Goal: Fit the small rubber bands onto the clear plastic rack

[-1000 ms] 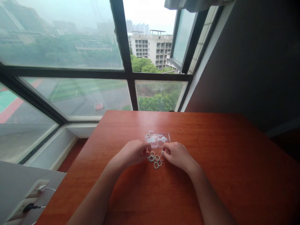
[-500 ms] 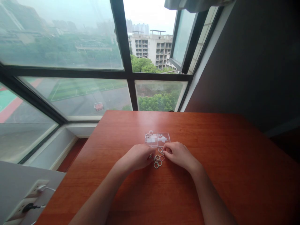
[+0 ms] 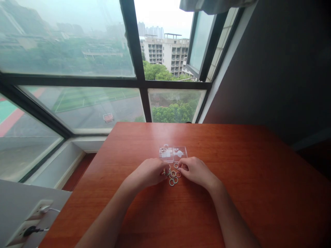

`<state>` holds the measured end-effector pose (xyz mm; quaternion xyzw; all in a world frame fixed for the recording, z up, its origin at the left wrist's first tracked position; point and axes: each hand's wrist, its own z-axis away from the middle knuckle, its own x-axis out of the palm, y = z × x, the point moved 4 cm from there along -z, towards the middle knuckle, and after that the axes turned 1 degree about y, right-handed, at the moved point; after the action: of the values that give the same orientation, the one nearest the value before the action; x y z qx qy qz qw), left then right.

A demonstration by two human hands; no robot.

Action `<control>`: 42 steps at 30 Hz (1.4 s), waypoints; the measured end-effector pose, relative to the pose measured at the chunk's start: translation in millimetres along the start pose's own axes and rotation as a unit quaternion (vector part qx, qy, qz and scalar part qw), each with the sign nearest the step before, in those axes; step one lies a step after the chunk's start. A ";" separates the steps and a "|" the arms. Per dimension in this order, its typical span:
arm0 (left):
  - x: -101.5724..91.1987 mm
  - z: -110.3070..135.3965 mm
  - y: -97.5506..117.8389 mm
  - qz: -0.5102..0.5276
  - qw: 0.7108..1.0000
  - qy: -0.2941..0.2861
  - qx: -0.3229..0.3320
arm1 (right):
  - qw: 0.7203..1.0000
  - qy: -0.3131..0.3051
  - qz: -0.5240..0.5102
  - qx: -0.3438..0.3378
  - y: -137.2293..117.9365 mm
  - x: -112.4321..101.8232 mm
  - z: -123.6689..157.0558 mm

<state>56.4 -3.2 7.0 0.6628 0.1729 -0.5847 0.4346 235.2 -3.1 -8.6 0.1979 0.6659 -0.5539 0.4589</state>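
Note:
Several small metal rings (image 3: 173, 178) lie in a loose cluster on the red-brown wooden table (image 3: 232, 193). My left hand (image 3: 148, 172) rests beside them with its fingertips pinched on one ring at the cluster's left edge. My right hand (image 3: 195, 170) is curled on the right side, fingertips touching a ring near the top of the cluster. Just beyond both hands lies a clear plastic plate (image 3: 173, 153) with pale cut-out shapes and a few rings at its left end.
A large window with dark frames (image 3: 141, 82) runs behind the table's far edge, and a dark wall (image 3: 279, 69) closes the right side. At the lower left a white power strip (image 3: 31, 220) holds plugged-in cables.
My left hand moved right, from off the cluster onto its left edge, and pinched a ring. My right hand has barely shifted, staying at the rings' upper right.

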 end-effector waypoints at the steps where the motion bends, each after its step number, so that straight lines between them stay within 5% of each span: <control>1: 1.5 -0.2 0.3 -0.004 1.000 -0.002 0.004 | 1.000 0.001 0.000 -0.001 -0.1 -0.1 -0.1; 23: 1.5 -3.8 1.5 0.009 1.000 0.028 -0.007 | 0.999 -0.019 0.008 -0.025 -6.1 10.7 0.0; 33: -1.3 -14.7 1.6 0.173 0.973 0.155 -0.011 | 0.991 0.126 -0.013 -0.048 -11.3 -0.8 -6.7; 42: 2.1 -17.0 -7.0 0.201 0.960 0.191 -0.028 | 0.987 0.149 0.001 -0.057 -16.2 -2.7 -5.3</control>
<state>62.4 13.4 1.4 0.7706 0.1322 -0.3429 0.5207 222.0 -2.5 2.5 0.2524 0.7572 -0.4790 0.3653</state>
